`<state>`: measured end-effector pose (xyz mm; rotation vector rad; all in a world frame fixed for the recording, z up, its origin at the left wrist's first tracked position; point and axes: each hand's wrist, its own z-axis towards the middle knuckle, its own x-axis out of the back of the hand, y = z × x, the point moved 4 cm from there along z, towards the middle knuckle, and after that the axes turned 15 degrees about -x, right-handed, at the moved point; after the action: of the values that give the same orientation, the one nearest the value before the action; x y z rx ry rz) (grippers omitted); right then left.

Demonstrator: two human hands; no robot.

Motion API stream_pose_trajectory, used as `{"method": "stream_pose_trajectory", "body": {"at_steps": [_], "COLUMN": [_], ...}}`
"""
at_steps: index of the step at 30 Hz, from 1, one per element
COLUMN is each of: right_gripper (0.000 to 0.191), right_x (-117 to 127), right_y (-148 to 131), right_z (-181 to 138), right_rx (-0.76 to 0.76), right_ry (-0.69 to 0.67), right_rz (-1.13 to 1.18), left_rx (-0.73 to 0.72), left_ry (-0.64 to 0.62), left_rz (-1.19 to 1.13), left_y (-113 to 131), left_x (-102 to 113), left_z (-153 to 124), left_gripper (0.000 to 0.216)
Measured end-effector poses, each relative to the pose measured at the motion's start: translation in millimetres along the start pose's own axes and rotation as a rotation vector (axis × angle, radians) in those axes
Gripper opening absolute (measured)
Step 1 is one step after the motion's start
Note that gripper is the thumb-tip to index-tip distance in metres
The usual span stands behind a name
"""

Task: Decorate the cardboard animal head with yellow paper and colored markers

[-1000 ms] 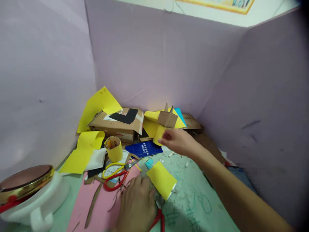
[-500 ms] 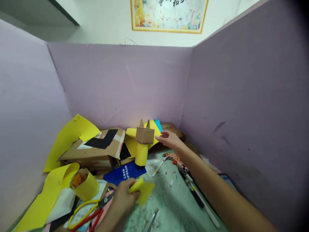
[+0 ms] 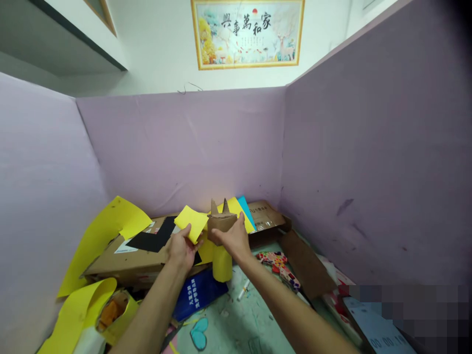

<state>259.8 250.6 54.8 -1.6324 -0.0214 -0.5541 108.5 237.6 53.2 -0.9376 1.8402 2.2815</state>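
Note:
My left hand (image 3: 180,250) is raised and pinches a small folded piece of yellow paper (image 3: 191,222). Right beside it, my right hand (image 3: 230,240) grips a small cardboard box with two pointed ears (image 3: 220,216), which sits on top of a yellow paper tube (image 3: 221,263). The yellow piece is held close to the left side of the eared box. Both hands are above a flat cardboard box (image 3: 136,255) with black paper (image 3: 155,238) on it.
Purple partition walls (image 3: 184,147) enclose the desk on three sides. Yellow sheets (image 3: 106,226) lean at the left, a yellow-wrapped roll (image 3: 114,312) sits near left, a blue booklet (image 3: 199,295) lies below the tube, a pen (image 3: 244,290) and patterned scraps (image 3: 278,265) lie right.
My left hand lifted the yellow piece from the desk up beside the eared box. My right hand moved from the box's right side to grip it. The view tilted upward.

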Motion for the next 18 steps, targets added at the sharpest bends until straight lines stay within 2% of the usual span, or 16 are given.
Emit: {"method": "stream_pose_trajectory", "body": {"at_steps": [4, 8, 10, 14, 18], "right_gripper": [0.103, 0.078, 0.072, 0.086, 0.105], "right_x": [13, 32, 44, 64, 74], "right_y": [18, 52, 66, 79, 79], "right_z": [-45, -93, -110, -123, -121], "right_rx": [0.084, 0.216, 0.308, 0.447, 0.392], "right_ry": [0.082, 0.11, 0.093, -0.076, -0.304], "right_rz": [0.056, 0.181, 0.185, 0.131, 0.223], "left_rx": [0.005, 0.008, 0.029, 0.067, 0.085], "left_ry": [-0.025, -0.006, 0.007, 0.039, 0.039], "left_rz": [-0.147, -0.228, -0.243, -0.253, -0.257], "left_y": [2, 10, 11, 9, 10], "left_x": [-4, 1, 5, 14, 15], "left_z": [-29, -71, -92, -123, -134], "left_gripper": [0.023, 0.025, 0.027, 0.033, 0.037]}}
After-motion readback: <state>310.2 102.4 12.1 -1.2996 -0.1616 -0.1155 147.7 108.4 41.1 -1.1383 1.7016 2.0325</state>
